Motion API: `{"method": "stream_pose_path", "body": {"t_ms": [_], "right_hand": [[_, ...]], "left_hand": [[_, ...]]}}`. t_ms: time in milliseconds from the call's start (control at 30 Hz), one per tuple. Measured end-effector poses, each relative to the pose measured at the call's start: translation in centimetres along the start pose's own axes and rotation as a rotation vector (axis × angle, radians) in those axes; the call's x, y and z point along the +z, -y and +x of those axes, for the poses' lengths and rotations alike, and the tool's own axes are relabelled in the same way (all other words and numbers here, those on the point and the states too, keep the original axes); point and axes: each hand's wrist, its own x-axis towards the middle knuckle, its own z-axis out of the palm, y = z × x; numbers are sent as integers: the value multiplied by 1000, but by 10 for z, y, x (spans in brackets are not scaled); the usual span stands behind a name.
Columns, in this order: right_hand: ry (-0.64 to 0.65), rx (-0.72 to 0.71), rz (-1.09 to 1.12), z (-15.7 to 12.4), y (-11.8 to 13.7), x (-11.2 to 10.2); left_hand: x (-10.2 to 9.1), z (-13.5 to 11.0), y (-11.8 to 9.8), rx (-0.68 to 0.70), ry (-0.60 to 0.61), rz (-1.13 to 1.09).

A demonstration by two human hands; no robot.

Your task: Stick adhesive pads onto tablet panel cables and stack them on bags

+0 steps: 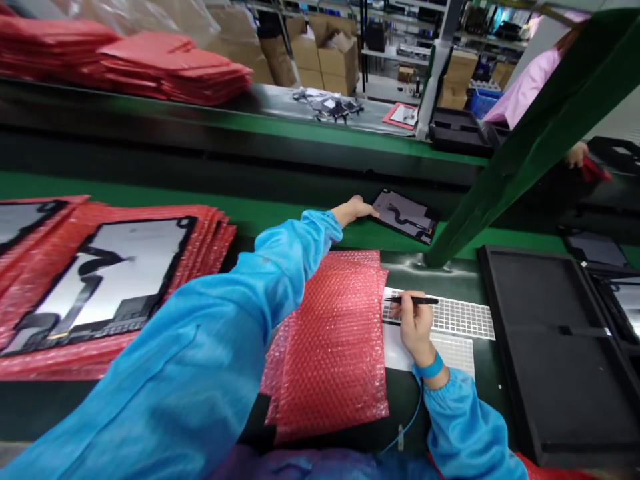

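My left hand is stretched far forward, its fingers closed at the left edge of a dark display panel with a black ribbon cable. That panel lies on the green-edged line beyond the bench. In my right hand is a pair of black tweezers, pointing left. Beneath the tweezers lies a white sheet of small grey square stickers, with a second pale sheet nearer me. Left of my right hand sit red bubble-wrap bags, stacked and slightly fanned.
Display panels rest on piled red bubble bags at left. A black tray stands at right, beside a slanting green post. More red bags lie on the upper shelf. Another person's hand shows at far right.
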Motion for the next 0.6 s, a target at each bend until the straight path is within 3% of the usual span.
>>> {"method": "stream_pose_path", "body": {"t_ms": [100, 167, 300, 433, 500, 600], "right_hand": [[-20, 13, 31, 5, 5, 1], [-48, 15, 42, 10, 11, -1], [-135, -2, 94, 22, 27, -10], [-91, 38, 125, 32, 39, -21], [-7, 101, 100, 35, 40, -25], [123, 209, 9, 36, 36, -28]], "left_hand": [[-11, -15, 0, 76, -47, -207], [-30, -27, 0, 141, -102, -331], [-92, -54, 15, 215, -205, -476], [-143, -101, 55, 289, -145, -606], [-147, -131, 78, 275, -64, -607], [-125, -173, 107, 196, 108, -521]]}}
